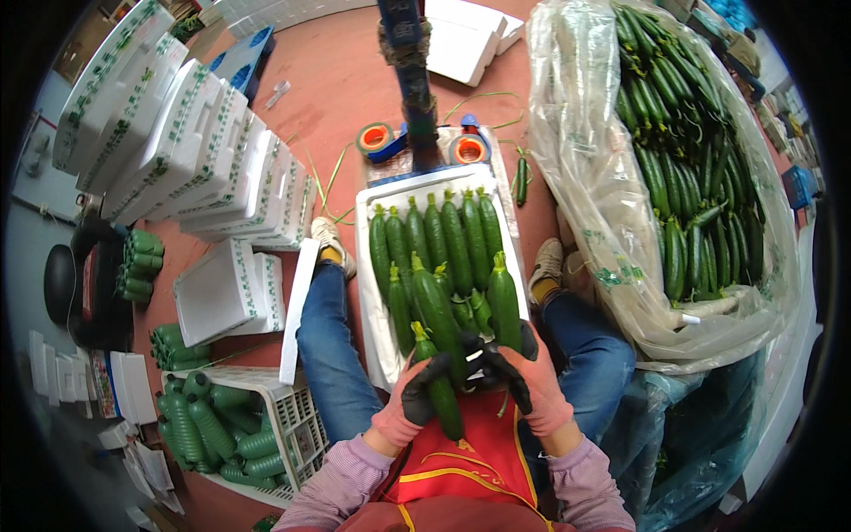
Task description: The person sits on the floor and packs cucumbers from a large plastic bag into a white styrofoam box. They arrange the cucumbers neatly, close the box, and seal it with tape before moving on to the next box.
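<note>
A white foam box (363,266) stands between the person's legs, with a row of cucumbers (435,233) in its far half and more lying nearer. My left hand (417,399), in a pink glove with black fingers, grips a cucumber (442,399) over the box's near edge. Another large cucumber (435,306) lies just beyond it, partly over the near rows. Gloved alike, my right hand (525,372) is closed around the lower end of a cucumber (503,299) at the box's right side. The fingertips of both hands come close together, and what lies beneath them is hidden.
At right stands a large plastic-lined container (598,219) full of cucumbers. Stacked foam boxes (193,146) rise at left, above a white crate (286,405) of green ribbed objects. Two tape dispensers (385,143) flank a dark post (415,86) behind the box.
</note>
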`<state>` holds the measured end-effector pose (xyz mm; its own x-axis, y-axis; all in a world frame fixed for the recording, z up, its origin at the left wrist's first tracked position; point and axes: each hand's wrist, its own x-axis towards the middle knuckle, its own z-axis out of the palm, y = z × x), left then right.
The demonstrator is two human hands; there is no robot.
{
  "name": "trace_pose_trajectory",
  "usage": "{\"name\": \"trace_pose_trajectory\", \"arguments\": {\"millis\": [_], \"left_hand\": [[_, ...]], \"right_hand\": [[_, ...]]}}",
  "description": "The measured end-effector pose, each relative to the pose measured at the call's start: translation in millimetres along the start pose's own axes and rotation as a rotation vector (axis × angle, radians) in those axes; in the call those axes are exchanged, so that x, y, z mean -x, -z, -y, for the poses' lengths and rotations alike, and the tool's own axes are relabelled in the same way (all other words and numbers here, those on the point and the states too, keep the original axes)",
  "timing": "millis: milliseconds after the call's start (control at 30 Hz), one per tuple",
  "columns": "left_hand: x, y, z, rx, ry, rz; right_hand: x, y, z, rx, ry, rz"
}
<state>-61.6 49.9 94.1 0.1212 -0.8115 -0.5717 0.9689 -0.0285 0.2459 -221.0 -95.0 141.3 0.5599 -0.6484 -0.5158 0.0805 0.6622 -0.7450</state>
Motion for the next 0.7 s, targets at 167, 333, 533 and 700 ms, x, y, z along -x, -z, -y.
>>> {"name": "trace_pose_trajectory", "arguments": {"millis": [167, 333, 533, 700], "left_hand": [[-2, 8, 5, -0.531, -0.195, 0.205], [-5, -19, 7, -0.955, -0.387, 0.306], [-24, -95, 51, -0.716, -0.379, 0.442], [-82, -193, 75, -0.888, -0.369, 0.426]], "right_hand": [[11, 7, 33, -0.170, 0.131, 0.113], [40, 13, 104, 0.162, 0.261, -0.109], [44, 28, 80, 0.583, 0.148, -0.116], [65, 84, 138, 0.556, 0.446, -0.393]]}}
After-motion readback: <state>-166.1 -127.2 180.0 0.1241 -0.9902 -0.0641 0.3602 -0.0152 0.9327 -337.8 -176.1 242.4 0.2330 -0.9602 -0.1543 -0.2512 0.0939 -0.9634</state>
